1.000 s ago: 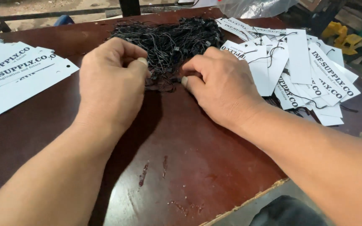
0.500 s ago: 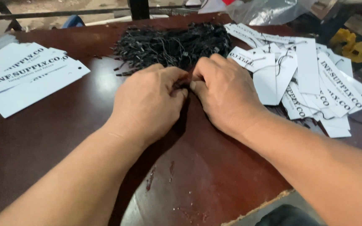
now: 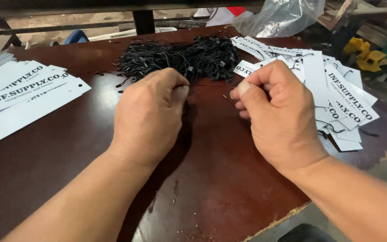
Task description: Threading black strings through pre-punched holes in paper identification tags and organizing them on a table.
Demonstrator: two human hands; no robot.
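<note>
A heap of thin black string fasteners (image 3: 180,58) lies at the back middle of the dark brown table (image 3: 211,179). My left hand (image 3: 151,116) rests just in front of the heap, thumb and forefinger pinched together on a strand at its near edge. My right hand (image 3: 274,116) is a hand's width to the right, fingers curled, thumb pressed on the forefinger, with a short black string tip showing beside the thumb. The strand between the hands is barely visible.
A stack of white printed card tags (image 3: 23,94) lies at the left. A looser pile of white tags with strings (image 3: 337,98) spreads behind my right hand. A clear plastic bag (image 3: 283,18) and a yellow object (image 3: 368,56) sit at the back right. The table's chipped front edge (image 3: 287,215) is near.
My hands were touching each other at the heap's near edge; they have since drawn apart, the right one moving right and towards me.
</note>
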